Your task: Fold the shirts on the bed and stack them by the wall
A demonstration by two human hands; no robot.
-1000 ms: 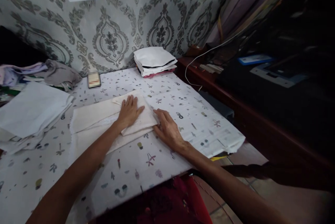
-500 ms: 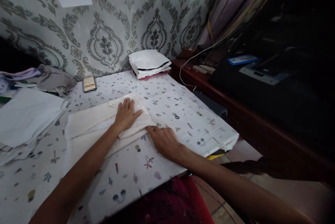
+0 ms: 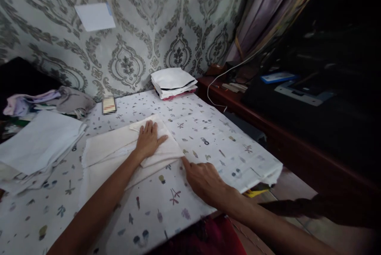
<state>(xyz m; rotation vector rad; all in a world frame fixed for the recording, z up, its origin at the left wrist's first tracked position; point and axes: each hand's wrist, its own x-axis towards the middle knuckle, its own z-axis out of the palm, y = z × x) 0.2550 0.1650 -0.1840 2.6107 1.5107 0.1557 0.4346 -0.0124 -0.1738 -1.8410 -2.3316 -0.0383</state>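
Note:
A cream cloth [image 3: 104, 147], partly folded over at its right end, lies on the patterned table cover [image 3: 208, 155]. My left hand [image 3: 149, 139] rests flat on the folded part, fingers spread and thumb out to the right. At the cloth's right corner is my right hand [image 3: 204, 177], its index fingertip touching the edge; the other fingers are curled under, and whether they pinch any cloth is hidden.
Behind stands a stack of folded white cloths [image 3: 174, 82]. White cloth [image 3: 41, 140] and a clothes heap [image 3: 74, 102] lie left. A small box [image 3: 109, 105] sits near the wall. A dark red desk [image 3: 253, 112] with a cable [image 3: 208, 92] borders the right.
The view has tilted up a little. My right hand has moved slightly right along the cloth to its corner, and the folded end now lies straighter. My left hand stays on the cloth.

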